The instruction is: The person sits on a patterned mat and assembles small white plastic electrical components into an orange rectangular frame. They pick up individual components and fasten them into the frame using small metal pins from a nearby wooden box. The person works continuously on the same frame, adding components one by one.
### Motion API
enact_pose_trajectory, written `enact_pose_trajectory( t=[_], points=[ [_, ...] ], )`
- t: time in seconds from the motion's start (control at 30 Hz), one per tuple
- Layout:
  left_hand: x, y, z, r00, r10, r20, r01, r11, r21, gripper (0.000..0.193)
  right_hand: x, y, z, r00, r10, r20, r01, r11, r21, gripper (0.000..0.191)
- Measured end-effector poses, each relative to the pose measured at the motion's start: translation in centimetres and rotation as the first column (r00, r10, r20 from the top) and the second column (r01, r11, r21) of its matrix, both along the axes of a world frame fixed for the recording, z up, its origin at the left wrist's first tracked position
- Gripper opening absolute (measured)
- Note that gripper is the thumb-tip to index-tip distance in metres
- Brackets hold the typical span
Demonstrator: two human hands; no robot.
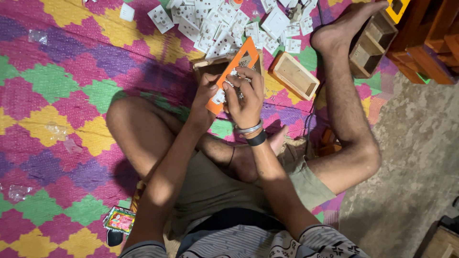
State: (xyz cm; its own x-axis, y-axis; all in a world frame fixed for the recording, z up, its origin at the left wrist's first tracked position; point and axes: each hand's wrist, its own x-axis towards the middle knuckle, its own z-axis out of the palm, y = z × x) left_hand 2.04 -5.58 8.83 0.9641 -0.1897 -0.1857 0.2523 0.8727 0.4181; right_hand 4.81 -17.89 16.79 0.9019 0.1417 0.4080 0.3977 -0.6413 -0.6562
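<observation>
I see an orange rectangular switch-board frame (237, 67), smooth plastic with an open middle, held tilted above the person's lap between both hands. A small white socket module (219, 97) sits at its lower end. My left hand (204, 98) is closed on the frame's lower left edge, fingers curled round it. My right hand (245, 94) is closed narrowly over the frame's middle, fingertips pinching a small white and metallic part against it; what that part is, I cannot tell. The right wrist carries a metal bangle (248, 128) and a black band (256, 139).

Directly behind the frame stands an open wooden box (209, 66), partly hidden by the hands. Just to its right lies a second shallow wooden box (293, 75), rectangular, pale, with plain raw walls. Beyond both, a heap of white plastic switch and socket plates (217, 26) is spread out, flat squares with small holes, overlapping one another. A further divided wooden box (372, 43) lies by the outstretched right foot (342, 26).

All rests on a woven mat (57, 86) of pink, purple, green and yellow stepped diamonds, coarse in texture. To the right the mat ends at a rough grey floor (411, 157). Near the left hip lie a small colourful printed packet (119, 220) and a dark rounded object I cannot identify.
</observation>
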Motion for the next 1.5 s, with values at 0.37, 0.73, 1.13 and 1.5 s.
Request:
enact_pose_trajectory(
  t=[0.37,0.73,1.13,1.5],
  points=[
    [-0.1,0.1,0.7,1.0,0.013,0.017,-0.013,0.999,0.041,0.031,-0.1,0.5,0.3,0.999,-0.045,-0.015,0.046,0.996,0.072,0.018],
    [0.0,0.3,1.1,1.0,0.008,0.023,-0.01,0.998,0.066,0.033,-0.1,0.7,0.1,0.996,-0.053,-0.077,0.068,0.978,0.198,0.013],
    [-0.1,0.0,1.2,0.999,-0.027,0.037,0.02,0.985,0.169,0.035,1.6,-0.1,-0.6,0.978,0.094,-0.186,-0.001,0.894,0.448,0.013],
    [-0.2,-0.6,-0.5,0.998,-0.056,-0.017,0.058,0.985,0.164,0.037,2.4,-2.1,-2.2,0.956,0.114,-0.271,0.021,0.893,0.45,0.02]
  ],
)
